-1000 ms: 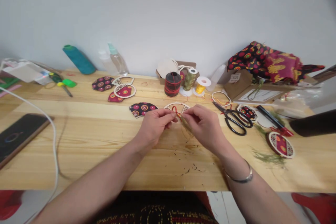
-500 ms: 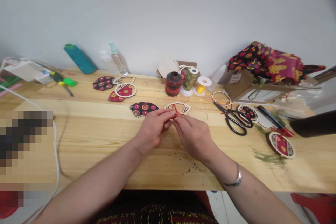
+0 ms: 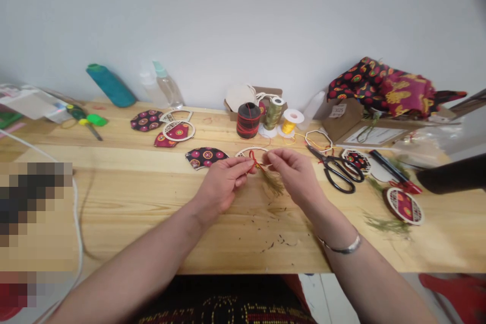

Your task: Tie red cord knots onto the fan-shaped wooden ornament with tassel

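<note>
My left hand (image 3: pixel 227 179) pinches a red cord (image 3: pixel 252 157) near the middle of the table. A green tassel (image 3: pixel 272 182) hangs down to the right from the cord, between my hands. My right hand (image 3: pixel 294 172) is closed in a pinch at the right of the cord; whatever thin strand lies between its fingertips is too small to make out. Just behind my fingers lies a pale fan-shaped frame (image 3: pixel 243 152), partly hidden. A dark patterned fabric piece (image 3: pixel 206 156) rests beside it on the left.
Black scissors (image 3: pixel 339 172) and a round ornament (image 3: pixel 404 206) lie at the right. Thread spools (image 3: pixel 248 121) stand at the back, near a cardboard box (image 3: pixel 351 124) with cloth. A screwdriver (image 3: pixel 91 124) and bottles (image 3: pixel 167 86) are at the left.
My right hand has moved right, apart from my left hand, and the green tassel now shows between them. My left hand still pinches the red cord. The view has shifted slightly.
</note>
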`<action>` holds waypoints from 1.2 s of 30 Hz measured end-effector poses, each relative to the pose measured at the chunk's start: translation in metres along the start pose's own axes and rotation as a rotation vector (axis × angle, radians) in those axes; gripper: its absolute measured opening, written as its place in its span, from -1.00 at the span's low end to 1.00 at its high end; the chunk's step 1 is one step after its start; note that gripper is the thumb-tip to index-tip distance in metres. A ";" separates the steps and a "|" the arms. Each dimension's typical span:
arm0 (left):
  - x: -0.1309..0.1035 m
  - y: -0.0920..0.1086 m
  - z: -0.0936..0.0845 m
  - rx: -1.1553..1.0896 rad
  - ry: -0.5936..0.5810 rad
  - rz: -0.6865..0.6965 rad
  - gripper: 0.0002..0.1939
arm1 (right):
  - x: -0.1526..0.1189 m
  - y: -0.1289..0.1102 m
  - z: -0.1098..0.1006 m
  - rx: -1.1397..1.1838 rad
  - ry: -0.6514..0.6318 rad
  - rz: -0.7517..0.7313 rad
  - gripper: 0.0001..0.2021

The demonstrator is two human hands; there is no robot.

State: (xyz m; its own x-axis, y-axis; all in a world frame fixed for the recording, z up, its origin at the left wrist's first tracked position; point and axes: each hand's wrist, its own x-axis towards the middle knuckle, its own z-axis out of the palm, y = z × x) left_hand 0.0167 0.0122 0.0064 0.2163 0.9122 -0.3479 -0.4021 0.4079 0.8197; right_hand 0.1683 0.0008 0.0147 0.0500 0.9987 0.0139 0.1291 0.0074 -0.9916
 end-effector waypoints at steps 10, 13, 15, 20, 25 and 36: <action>-0.004 -0.003 0.000 0.082 -0.104 0.042 -0.91 | 0.000 0.004 0.005 0.639 -0.276 0.431 -0.75; -0.004 -0.003 0.000 0.100 -0.109 0.055 -0.91 | 0.001 0.005 0.005 0.661 -0.288 0.442 -0.75; -0.003 -0.002 0.001 0.110 -0.111 0.063 -0.91 | 0.001 0.006 0.005 0.662 -0.285 0.435 -0.75; -0.003 0.000 0.002 0.107 -0.102 0.056 -0.90 | 0.000 0.006 0.006 0.634 -0.293 0.409 -0.72; -0.004 0.001 0.003 0.115 -0.090 0.056 -0.90 | 0.000 0.005 0.005 0.546 -0.262 0.363 -0.72; -0.004 0.000 0.003 0.158 -0.072 0.065 -0.92 | 0.001 0.001 0.005 0.409 -0.228 0.325 -0.71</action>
State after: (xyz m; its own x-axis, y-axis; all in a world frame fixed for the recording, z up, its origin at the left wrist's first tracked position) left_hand 0.0191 0.0086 0.0091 0.2596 0.9292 -0.2632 -0.2736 0.3322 0.9027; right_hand 0.1640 0.0018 0.0134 -0.1982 0.9383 -0.2834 -0.2531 -0.3283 -0.9100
